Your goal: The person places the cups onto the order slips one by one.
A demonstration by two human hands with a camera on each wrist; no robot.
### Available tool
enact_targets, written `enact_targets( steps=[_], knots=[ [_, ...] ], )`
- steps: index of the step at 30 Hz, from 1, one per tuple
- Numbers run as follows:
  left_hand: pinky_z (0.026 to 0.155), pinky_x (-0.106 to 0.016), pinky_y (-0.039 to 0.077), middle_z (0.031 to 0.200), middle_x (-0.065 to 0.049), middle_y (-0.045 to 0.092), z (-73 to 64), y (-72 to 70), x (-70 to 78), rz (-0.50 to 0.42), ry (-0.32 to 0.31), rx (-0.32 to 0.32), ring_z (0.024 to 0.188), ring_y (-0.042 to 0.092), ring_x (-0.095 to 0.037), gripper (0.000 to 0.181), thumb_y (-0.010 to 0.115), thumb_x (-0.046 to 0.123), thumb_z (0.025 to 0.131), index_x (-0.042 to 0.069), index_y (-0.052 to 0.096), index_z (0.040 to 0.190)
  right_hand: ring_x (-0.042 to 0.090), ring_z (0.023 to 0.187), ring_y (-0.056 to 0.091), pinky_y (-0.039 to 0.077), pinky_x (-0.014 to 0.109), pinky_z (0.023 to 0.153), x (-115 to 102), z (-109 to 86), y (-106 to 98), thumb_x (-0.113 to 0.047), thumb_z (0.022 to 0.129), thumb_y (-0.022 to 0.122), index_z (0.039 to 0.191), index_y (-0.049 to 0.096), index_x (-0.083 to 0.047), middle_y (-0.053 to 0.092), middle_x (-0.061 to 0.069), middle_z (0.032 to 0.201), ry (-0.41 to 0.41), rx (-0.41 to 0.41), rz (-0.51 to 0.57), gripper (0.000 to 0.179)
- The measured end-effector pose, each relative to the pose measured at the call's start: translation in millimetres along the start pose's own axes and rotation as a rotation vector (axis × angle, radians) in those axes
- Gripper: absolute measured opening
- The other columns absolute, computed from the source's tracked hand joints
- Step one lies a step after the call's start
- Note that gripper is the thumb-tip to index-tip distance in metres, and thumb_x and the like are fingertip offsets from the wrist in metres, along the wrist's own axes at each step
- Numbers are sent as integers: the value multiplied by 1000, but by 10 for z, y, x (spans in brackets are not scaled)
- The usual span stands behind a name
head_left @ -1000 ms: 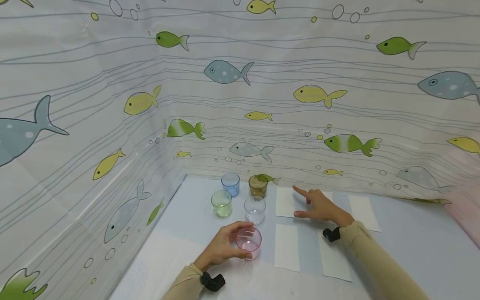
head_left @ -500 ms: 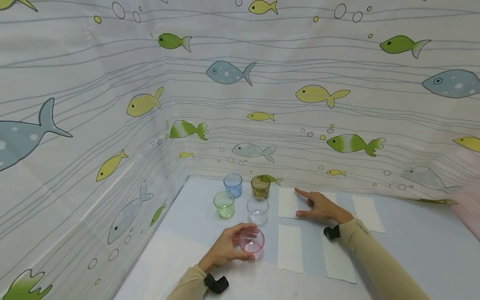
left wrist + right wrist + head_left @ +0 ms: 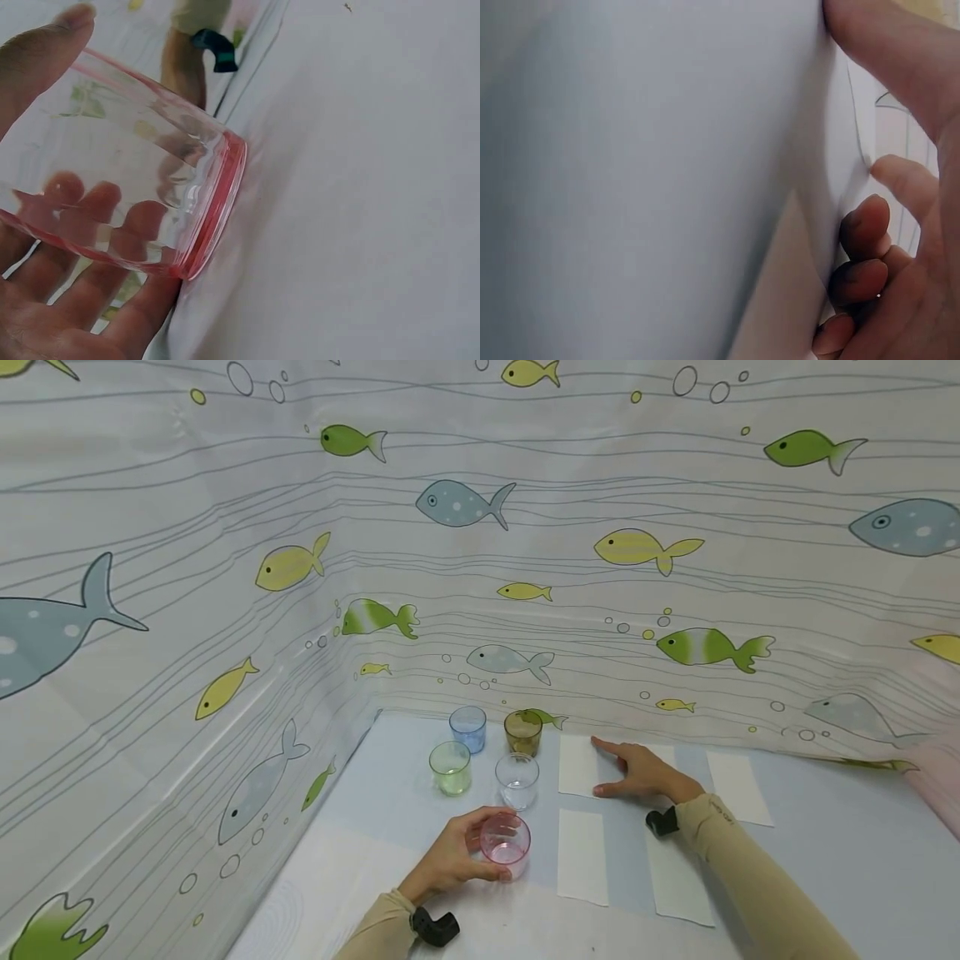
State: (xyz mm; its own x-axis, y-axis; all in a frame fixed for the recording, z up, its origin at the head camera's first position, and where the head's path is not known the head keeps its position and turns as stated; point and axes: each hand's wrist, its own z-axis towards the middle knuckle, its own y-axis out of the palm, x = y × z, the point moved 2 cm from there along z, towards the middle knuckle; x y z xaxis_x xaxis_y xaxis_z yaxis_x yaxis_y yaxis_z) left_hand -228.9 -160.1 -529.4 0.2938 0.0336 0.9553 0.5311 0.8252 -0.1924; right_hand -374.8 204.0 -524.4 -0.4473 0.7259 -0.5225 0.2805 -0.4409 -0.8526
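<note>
Our left hand (image 3: 453,853) curls round see-through pink cylindrical tumbler (image 3: 507,853), nearest us on pale tabletop (image 3: 517,927). Our right hand (image 3: 647,772), thumb and index spread, rests at white rectangular paper sheet (image 3: 577,764). Seemingly positioning step; next move likely calls for keeping tumbler level.

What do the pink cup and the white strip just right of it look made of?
Pink cup: glossy glass or hard clear plastic; the left fingers show through its wall. White strip: probably matte paper, perhaps cloth; it lies flat, thin and without shine.
</note>
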Motion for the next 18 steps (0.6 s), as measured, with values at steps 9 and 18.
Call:
enact_targets(
  steps=[9,18],
  knots=[
    [110,-39,56,141,-29,64,2,3,-23,-17,13,-8,131,65,-39,79,91,0,79,-2,53,149,16,79,43,36,29,70,-16,29,-15,-54,82,89,163,39,-7,46,3,85,44,-51,4,107],
    [109,-36,57,145,-27,63,35,-3,48,-12,-24,-38,134,64,-40,84,92,8,82,-6,49,152,16,75,41,31,27,64,-15,39,-7,-51,81,90,162,41,-8,43,1,80,59,-52,21,104]
  ],
)
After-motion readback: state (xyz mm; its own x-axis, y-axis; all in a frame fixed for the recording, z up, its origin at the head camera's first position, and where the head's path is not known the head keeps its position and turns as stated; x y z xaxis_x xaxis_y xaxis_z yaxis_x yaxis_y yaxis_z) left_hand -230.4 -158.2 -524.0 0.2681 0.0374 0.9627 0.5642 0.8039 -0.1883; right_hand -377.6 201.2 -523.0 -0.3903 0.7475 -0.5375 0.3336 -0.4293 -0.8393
